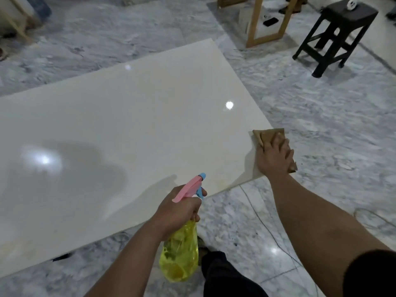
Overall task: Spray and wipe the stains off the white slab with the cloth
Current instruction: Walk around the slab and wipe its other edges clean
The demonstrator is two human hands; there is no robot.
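Note:
A large glossy white slab point(128, 125) lies flat above the marble floor, with faint yellowish marks near its near right edge. My left hand point(177, 211) grips the neck of a yellow spray bottle point(180, 254) with a pink and blue trigger head point(190, 187), held just off the slab's near edge. My right hand point(274, 157) presses flat on a brown cloth point(267, 135) at the slab's right corner, fingers spread over it.
Grey marble floor point(321, 136) surrounds the slab. A dark wooden stool point(336, 33) stands at the back right, a light wooden frame point(267, 20) beside it. A thin cable point(263, 224) runs across the floor near my dark trouser leg point(225, 275).

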